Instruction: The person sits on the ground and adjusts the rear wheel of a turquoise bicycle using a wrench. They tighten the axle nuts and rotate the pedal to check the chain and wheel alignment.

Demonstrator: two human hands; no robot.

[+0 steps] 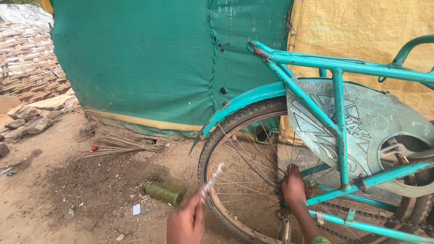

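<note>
Steel glinted in the left hand (186, 222), which was clamped round a slim wrench (212, 180) raised at the near rim of the rear wheel (246, 180), its tip blurred as if swinging. Just beyond it the right hand (294, 187) reached in between the spokes (246, 160) and was closed on the hub (284, 208), where the axle nut seemed to sit; what exactly the fingers pinched could not be told.

By the look of it, the step in hand was work on the axle fastening, one hand steadying while the other brought the tool over. The next move would call for seating the wrench squarely on the nut without snagging the thin spokes.

That wheel stood on the dirt ground (68, 194) under a teal frame (343, 135), its rim rusty and its tyre worn. A teal mudguard (244, 101) curved over it, and a grey chain guard (370, 122) lay to the right.

Farther left on the ground lay a green bottle (162, 193), then a twig broom (117, 144). Behind it all hung a green tarp (144, 58).
</note>
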